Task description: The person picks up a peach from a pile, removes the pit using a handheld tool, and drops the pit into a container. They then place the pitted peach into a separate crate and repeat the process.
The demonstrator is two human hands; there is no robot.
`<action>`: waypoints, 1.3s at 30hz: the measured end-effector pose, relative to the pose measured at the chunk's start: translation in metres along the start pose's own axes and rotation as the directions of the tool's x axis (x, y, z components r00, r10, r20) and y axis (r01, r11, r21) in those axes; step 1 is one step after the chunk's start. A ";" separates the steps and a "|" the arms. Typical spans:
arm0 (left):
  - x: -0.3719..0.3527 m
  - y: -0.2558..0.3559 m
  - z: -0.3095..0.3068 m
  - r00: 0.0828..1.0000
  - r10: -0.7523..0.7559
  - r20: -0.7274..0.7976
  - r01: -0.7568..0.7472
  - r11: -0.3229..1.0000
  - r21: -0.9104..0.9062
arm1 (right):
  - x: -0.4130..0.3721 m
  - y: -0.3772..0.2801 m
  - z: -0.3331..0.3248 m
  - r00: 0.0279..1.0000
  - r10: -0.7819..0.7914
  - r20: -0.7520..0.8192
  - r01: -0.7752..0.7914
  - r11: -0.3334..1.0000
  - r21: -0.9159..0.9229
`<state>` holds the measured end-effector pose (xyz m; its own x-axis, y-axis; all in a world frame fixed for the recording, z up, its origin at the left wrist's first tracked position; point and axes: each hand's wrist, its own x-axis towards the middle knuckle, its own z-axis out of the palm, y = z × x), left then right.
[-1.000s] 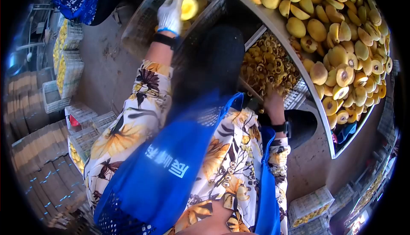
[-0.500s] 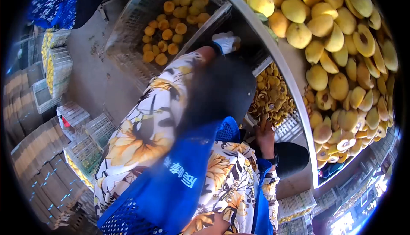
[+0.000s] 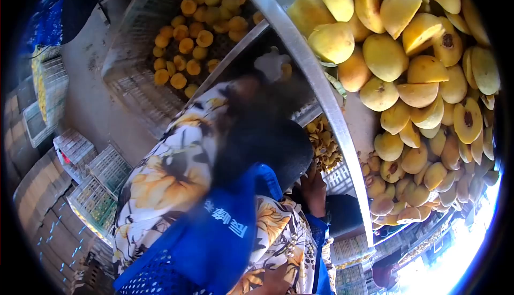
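Left hand [image 3: 270, 63], gloved, blurred: yellow fruit piece [image 3: 286, 71] at its fingers; cannot tell whether pinched. Located below the metal table rim [image 3: 308, 56], beside the crate [image 3: 126, 72]; 1.0 s ago, over the crate. Right hand [image 3: 312, 190]: near fruit scraps [image 3: 325, 147], fingers partly hidden, grip unreadable.

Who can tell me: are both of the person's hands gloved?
No, the left hand is gloved, but the right hand shows bare skin.

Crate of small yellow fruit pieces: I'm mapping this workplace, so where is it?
In the head view, the crate is at upper left, on the person's left, just left of the gloved left hand.
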<state>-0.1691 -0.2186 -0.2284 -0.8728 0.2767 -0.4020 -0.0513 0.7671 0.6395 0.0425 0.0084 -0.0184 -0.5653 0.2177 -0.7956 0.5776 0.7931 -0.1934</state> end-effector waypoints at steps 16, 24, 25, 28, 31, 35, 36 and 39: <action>-0.216 0.004 -0.083 0.978 -0.135 -0.161 0.183 0.924 0.335 | 0.020 0.121 0.042 0.847 -0.529 0.050 0.529 0.849 0.007; -0.302 -0.123 -0.044 0.783 -0.611 -0.112 0.606 0.711 0.356 | 0.055 0.146 0.127 0.715 -0.597 0.364 0.317 0.740 0.593; -0.311 -0.123 -0.043 0.766 -0.632 -0.114 0.623 0.688 0.372 | 0.064 0.152 0.142 0.690 -0.611 0.389 0.273 0.717 0.641; -0.313 -0.119 -0.039 0.737 -0.662 -0.137 0.654 0.648 0.391 | 0.073 0.132 0.146 0.652 -0.610 0.450 0.226 0.723 0.653; -0.285 -0.094 -0.022 0.748 -0.640 -0.175 0.648 0.648 0.400 | 0.074 0.141 0.135 0.639 -0.601 0.481 0.229 0.745 0.627; -0.247 -0.083 -0.023 0.761 -0.614 -0.208 0.639 0.657 0.399 | 0.067 0.141 0.103 0.687 -0.545 0.480 0.270 0.805 0.528; -0.245 -0.079 -0.022 0.757 -0.618 -0.212 0.643 0.650 0.405 | 0.064 0.147 0.090 0.706 -0.525 0.475 0.278 0.823 0.496; -0.251 -0.065 -0.022 0.748 -0.630 -0.210 0.651 0.635 0.415 | 0.049 0.161 0.055 0.767 -0.460 0.448 0.271 0.865 0.423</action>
<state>0.0425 -0.3504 -0.1550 -0.7222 -0.3977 -0.5660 -0.3996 0.9077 -0.1279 0.1402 0.1157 -0.1201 -0.4348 -0.4528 -0.7784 0.5956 0.5038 -0.6257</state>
